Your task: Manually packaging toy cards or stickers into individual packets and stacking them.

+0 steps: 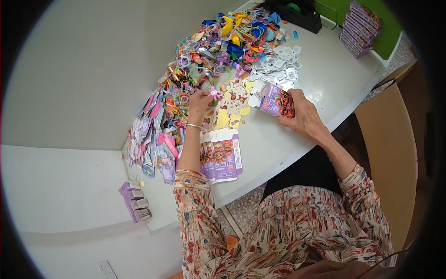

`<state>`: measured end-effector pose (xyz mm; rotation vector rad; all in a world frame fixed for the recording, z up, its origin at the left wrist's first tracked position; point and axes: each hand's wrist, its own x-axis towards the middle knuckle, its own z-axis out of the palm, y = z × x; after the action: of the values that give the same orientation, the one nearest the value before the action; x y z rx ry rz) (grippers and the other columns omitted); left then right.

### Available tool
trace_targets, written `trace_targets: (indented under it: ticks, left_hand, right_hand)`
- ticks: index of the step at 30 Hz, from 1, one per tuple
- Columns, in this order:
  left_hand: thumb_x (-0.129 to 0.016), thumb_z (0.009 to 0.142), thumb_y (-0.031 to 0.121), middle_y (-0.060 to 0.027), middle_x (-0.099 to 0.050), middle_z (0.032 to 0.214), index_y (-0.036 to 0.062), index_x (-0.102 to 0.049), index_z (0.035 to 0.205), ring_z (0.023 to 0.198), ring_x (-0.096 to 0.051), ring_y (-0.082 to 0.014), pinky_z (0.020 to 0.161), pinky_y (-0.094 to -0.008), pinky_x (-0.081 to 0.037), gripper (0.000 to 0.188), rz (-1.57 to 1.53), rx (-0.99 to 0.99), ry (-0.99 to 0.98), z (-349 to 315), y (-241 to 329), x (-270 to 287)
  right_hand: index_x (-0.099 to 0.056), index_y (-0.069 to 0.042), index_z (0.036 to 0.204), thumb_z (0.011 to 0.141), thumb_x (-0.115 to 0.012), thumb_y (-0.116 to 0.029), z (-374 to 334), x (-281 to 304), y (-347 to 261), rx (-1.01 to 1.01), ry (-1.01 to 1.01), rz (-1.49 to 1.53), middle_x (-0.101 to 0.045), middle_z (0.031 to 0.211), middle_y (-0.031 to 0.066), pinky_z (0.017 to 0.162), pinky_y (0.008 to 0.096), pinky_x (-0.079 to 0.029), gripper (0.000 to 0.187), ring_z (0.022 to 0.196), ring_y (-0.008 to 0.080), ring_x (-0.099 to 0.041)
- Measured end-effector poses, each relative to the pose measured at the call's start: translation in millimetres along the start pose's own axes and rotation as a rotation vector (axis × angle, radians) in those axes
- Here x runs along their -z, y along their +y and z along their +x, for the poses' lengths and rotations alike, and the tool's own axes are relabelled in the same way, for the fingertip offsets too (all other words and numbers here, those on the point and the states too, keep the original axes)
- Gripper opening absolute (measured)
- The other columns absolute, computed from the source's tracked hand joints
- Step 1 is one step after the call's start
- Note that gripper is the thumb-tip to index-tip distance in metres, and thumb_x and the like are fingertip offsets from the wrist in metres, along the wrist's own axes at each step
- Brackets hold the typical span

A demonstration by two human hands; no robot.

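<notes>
Pink and small, a plastic toy (215, 93) sits pinched between the fingertips of my left hand (200, 103), held just above the table (325, 83) at the near edge of the big heap of trinkets (218, 46). A thin metal bangle (195, 126) circles that wrist. My right hand (304, 114) is closed around a purple cardboard box (274, 100), gripping it at one end while its open flap points toward the toy. Between my hands lie yellow paper slips (223, 118) and small printed sticker sheets (234, 95). Just beside my left forearm a stack of flattened purple boxes (222, 156) rests on the table near its front edge. Farther left, pink and purple packets (155, 139) fan out along the tabletop. Beyond the box, white paper tags (278, 67) are scattered. Well apart, at the far right corner, a pile of purple boxes (360, 28) is stacked, and a few more boxes (135, 202) lie on the lower surface to my left.
</notes>
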<state>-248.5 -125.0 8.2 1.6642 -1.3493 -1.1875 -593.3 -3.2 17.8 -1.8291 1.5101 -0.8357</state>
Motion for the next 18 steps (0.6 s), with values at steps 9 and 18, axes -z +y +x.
trace_targets:
  ticks: [9,18]
  left_hand:
    - [-0.070,0.083,0.017,-0.0011,-0.064,0.075,0.0004,-0.068,0.086,0.063,-0.058,-0.0090,0.057,-0.0253,-0.046,0.017,0.721,-0.414,0.314,-4,-14,-11]
    - [-0.071,0.081,0.017,-0.0085,-0.063,0.086,0.0008,-0.070,0.090,0.072,-0.058,-0.0169,0.070,-0.0305,-0.047,0.018,0.258,-0.482,0.371,-37,37,-39]
  right_hand:
    - [-0.040,0.004,0.121,0.070,-0.072,-0.027,0,-3,-6,0.012,-0.025,-0.031,-0.051,0.110,0.0232,0.083,0.0420,-0.048,0.068,0.094,0.0370,-0.058]
    - [-0.041,0.003,0.118,0.070,-0.071,-0.026,-3,-7,1,0.055,0.054,-0.001,-0.051,0.105,0.0220,0.079,0.0425,-0.049,0.064,0.089,0.0362,-0.058]
